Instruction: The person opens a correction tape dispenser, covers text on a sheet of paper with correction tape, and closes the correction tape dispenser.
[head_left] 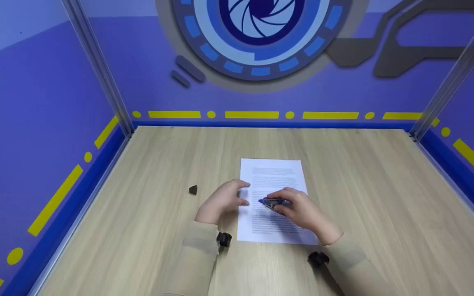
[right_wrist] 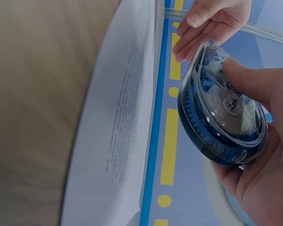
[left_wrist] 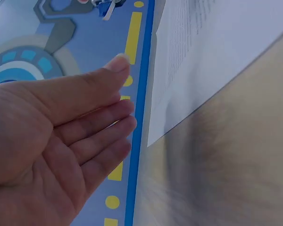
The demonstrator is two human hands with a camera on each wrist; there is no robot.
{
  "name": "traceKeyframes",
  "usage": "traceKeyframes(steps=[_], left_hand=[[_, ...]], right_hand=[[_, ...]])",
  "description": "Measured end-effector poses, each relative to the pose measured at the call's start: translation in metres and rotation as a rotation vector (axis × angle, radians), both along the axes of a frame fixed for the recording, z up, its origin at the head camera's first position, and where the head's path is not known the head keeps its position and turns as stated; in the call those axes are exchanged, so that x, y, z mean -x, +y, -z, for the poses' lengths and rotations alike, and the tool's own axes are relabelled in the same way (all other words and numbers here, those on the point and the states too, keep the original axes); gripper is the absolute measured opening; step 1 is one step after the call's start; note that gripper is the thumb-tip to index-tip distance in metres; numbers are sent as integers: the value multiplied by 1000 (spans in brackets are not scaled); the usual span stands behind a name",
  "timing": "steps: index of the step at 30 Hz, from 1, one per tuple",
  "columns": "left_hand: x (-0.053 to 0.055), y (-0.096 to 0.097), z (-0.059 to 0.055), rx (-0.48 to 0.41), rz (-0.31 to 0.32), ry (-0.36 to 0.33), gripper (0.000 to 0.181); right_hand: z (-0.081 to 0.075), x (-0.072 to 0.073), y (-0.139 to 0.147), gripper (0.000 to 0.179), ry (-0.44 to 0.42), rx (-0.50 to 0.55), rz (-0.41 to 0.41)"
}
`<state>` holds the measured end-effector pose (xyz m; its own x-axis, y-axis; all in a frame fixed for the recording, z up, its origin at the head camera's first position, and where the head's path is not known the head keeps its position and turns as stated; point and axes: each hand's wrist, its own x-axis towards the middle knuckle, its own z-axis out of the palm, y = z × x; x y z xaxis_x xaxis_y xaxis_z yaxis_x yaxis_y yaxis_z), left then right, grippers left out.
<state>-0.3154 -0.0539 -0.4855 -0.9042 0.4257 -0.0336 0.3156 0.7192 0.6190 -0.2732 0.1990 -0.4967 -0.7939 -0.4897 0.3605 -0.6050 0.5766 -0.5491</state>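
My right hand (head_left: 300, 209) holds a correction tape dispenser (right_wrist: 224, 106) with a clear case and blue gears, thumb on one side and fingers on the other. In the head view the dispenser's blue tip points left above a printed sheet of paper (head_left: 268, 174). By the sheet's left edge is my left hand (head_left: 222, 200), its thumb and fingers apart with nothing between them. The left wrist view shows that hand (left_wrist: 61, 127) with fingers fairly straight. Whether it touches the paper cannot be made out.
A small dark piece (head_left: 193, 190) lies on the wooden table (head_left: 159, 164), left of my left hand. Purple-blue panels (head_left: 311, 96) with yellow marks stand at the back and both sides, joined by metal posts (head_left: 109, 82). Each wrist wears a black band-mounted device (head_left: 224, 239).
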Motion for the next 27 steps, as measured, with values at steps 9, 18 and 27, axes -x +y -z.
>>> traceKeyframes(steps=[9, 18, 27], left_hand=[[-5, 6, 6, 64, 78, -28, 73], [-7, 8, 8, 158, 89, -87, 91], [-9, 8, 10, 201, 90, -118, 95]], right_hand=[[0, -1, 1, 32, 10, -8, 2], [0, 1, 2, 31, -6, -19, 7], [-4, 4, 2, 31, -4, -53, 15]])
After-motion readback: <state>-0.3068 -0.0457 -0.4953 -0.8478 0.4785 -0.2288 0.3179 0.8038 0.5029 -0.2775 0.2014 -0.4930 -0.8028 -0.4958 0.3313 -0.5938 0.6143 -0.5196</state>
